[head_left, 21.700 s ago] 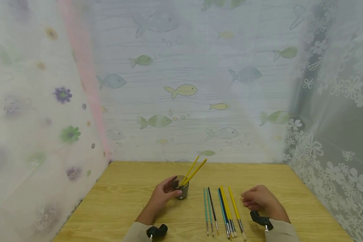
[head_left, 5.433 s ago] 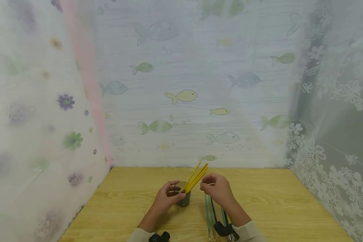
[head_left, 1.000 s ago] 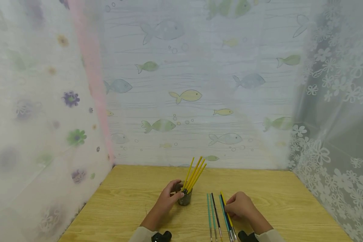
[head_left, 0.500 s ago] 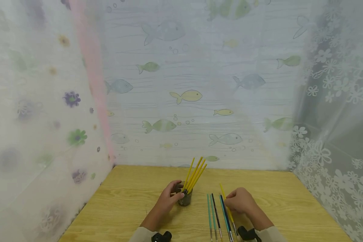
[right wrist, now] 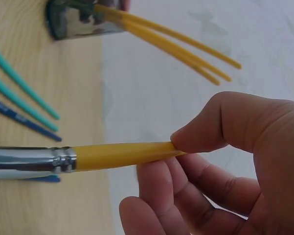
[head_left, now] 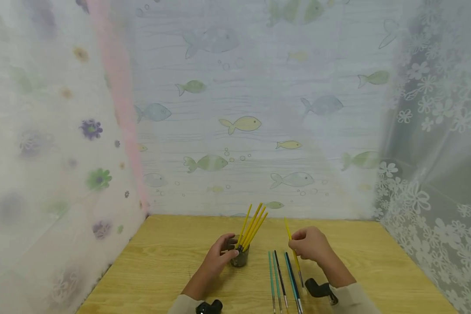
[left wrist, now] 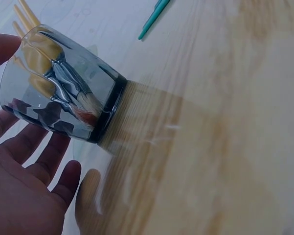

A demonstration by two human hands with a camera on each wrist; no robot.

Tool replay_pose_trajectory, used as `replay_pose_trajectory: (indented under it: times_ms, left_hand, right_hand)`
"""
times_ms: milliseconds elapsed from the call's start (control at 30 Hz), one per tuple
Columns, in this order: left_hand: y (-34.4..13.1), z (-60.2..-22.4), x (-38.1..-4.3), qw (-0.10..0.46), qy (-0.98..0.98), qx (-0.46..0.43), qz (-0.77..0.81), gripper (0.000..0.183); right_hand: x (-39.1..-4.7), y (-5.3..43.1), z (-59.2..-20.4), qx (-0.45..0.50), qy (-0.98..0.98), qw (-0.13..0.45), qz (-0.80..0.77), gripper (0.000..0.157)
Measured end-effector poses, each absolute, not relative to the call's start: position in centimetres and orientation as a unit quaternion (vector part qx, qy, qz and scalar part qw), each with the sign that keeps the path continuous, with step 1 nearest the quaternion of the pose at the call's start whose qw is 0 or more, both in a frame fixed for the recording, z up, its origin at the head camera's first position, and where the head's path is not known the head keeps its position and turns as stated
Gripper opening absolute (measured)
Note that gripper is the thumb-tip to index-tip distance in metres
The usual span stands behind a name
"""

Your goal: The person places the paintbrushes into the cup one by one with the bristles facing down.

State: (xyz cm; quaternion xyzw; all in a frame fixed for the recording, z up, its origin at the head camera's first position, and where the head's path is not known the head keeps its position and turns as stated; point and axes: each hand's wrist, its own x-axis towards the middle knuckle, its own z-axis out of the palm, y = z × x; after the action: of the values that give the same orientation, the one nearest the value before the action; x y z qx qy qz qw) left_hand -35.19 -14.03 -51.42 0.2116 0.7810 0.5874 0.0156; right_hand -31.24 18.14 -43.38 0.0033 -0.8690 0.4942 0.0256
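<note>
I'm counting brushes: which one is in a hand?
The yellow brush pinched in the right hand; the other yellow brushes lean in the cup, while teal and dark ones lie on the table.

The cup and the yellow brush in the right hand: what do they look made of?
Cup: smoky, glossy, transparent glass or hard plastic; the brushes inside show through it. Yellow brush handle: smooth with a soft sheen, perhaps painted wood, though no bare grain shows. Its ferrule: likely polished metal, given the bright reflections.
</note>
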Motion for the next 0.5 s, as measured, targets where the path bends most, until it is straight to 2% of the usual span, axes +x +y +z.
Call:
replay_pose_trajectory:
  times_ms: [500]
  left_hand:
    - [-14.2, -51.5, -35.0, 0.015, 0.778, 0.211, 0.591, 0.055]
  right_hand:
    - [-30.7, 17.3, -40.5, 0.014, -0.861, 0.1, 0.499, 0.024]
